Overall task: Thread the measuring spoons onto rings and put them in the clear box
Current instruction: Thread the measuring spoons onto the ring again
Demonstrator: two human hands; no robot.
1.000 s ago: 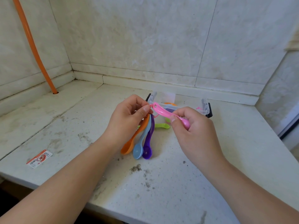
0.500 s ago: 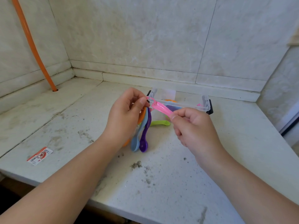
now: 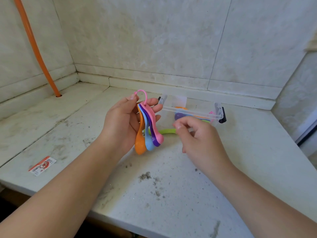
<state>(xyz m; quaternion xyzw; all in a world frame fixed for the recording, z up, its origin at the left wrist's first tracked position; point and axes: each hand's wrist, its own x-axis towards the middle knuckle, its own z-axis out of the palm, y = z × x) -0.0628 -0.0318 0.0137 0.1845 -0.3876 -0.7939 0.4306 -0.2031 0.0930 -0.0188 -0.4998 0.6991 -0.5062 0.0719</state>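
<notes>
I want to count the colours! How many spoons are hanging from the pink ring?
4: orange spoon, blue spoon, purple spoon and pink spoon hang side by side from the pink ring, pinched by the left hand. More might hide behind.

Plenty of bare counter (image 3: 197,194) in front of me and off to both sides. My right hand (image 3: 199,140) hovers just in front of the clear box (image 3: 192,112), whose open top is reachable from above. The green spoon (image 3: 167,131) lies between my hands (low, flat). The orange pipe (image 3: 35,47) stands well apart, far-left corner.
</notes>
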